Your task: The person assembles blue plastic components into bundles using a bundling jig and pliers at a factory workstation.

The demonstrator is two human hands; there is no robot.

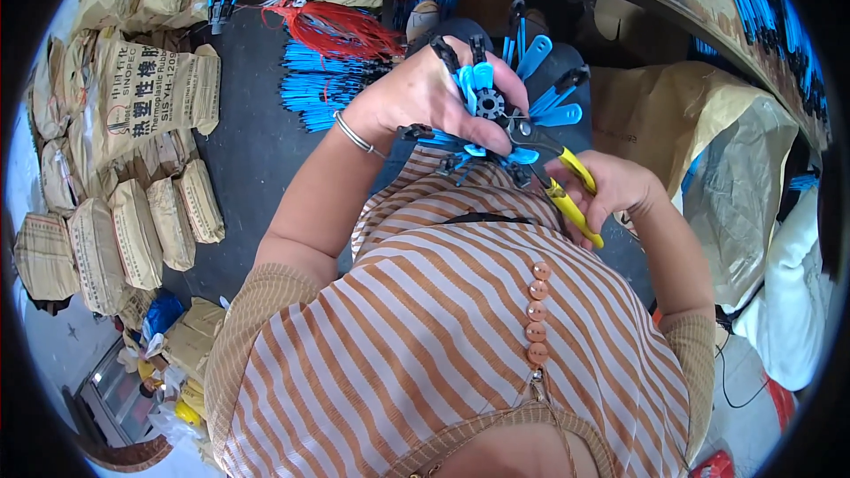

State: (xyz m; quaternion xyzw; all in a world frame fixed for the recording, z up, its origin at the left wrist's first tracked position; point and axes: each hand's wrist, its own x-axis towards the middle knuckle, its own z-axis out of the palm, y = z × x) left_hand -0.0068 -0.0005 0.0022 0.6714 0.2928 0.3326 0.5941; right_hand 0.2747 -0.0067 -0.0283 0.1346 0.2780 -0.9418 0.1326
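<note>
While the left hand (pixel 447 93) grasped a round black plastic hub ringed with flat blue arms and black clip-like ends (pixel 490 104), the right hand (pixel 613 188) was curled around a pair of yellow-handled pliers with a dark metal head (pixel 565 204), seen from the head camera. The hub was held up in front of the orange-and-white striped shirt (pixel 425 292). The pliers' head lay right at its rim, though whether it pinched anything could not be told. Beyond the left forearm lay a bundle of thin blue rods with black tips (pixel 319 88), with a tassel-like bunch of red strands (pixel 341 28) near them. Printed brown paper sacks (pixel 146 93) stood to the left.
</note>
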